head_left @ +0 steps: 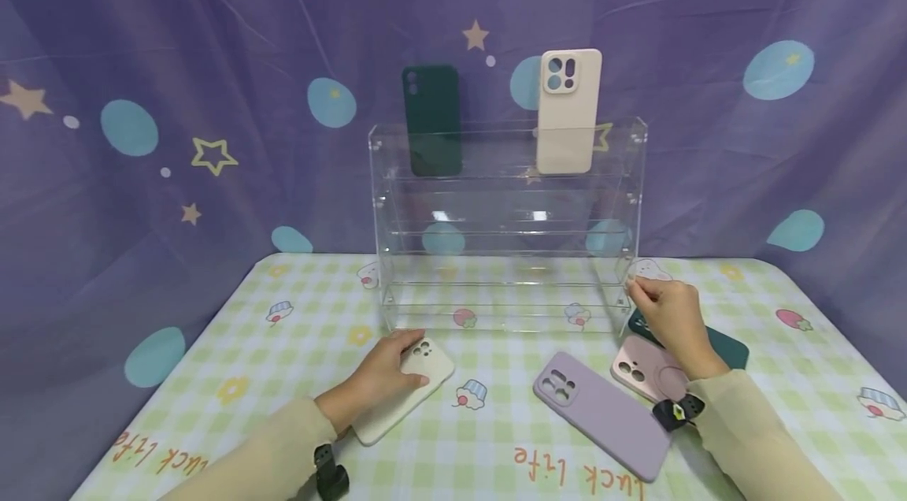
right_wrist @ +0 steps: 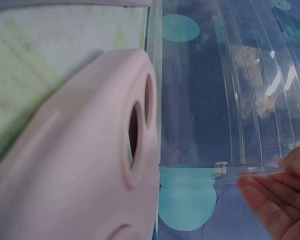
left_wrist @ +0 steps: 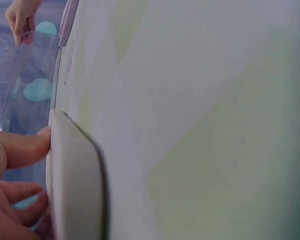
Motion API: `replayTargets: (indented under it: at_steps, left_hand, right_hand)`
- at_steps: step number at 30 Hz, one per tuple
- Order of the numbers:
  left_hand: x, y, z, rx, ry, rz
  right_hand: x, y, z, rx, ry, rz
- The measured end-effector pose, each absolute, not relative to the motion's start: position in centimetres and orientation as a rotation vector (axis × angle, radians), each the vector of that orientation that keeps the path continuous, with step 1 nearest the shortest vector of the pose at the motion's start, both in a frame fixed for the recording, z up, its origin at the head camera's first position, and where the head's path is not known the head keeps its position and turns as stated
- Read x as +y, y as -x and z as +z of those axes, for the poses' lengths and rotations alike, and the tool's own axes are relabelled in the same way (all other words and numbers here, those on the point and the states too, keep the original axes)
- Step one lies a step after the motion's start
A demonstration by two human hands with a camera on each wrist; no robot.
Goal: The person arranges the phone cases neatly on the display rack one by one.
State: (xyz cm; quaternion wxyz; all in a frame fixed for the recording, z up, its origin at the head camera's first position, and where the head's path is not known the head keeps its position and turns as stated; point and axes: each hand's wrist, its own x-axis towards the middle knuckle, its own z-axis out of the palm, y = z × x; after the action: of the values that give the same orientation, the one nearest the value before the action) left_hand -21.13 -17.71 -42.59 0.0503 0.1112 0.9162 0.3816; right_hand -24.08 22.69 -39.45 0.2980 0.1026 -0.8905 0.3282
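A white phone case (head_left: 418,391) lies slantwise on the table, and my left hand (head_left: 379,375) grips it across its width. In the left wrist view the thumb (left_wrist: 27,148) sits at the edge of that case (left_wrist: 80,185), with the other fingers bent beside it. My right hand (head_left: 673,320) pinches the right side panel of a clear acrylic display rack (head_left: 503,269). From the right wrist, the thumb and fingers (right_wrist: 270,200) show on either side of the panel's edge. Upright in the rack's top tier stand a dark green case (head_left: 434,115) and a cream case (head_left: 569,111).
A lilac phone case (head_left: 609,422) lies in front of the rack's right half. A pink case (head_left: 648,367) and another dark green case (head_left: 730,345) lie under the right forearm. A checked cloth (head_left: 305,359) covers the table; a purple curtain (head_left: 234,52) hangs behind.
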Motion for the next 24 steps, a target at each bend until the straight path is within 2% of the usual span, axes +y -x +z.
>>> replayTargets:
  at_steps: [11,24]
  left_hand:
    - [-18.73,20.90,-42.93,2.650,-0.297,1.230]
    - [-18.76,20.76,-42.66,2.708,-0.480,1.093]
  right_hand:
    - [22.84,24.26,-39.54,-2.384,-0.268,0.869]
    - [22.83,24.28,-39.68,-2.391,-0.274,0.860]
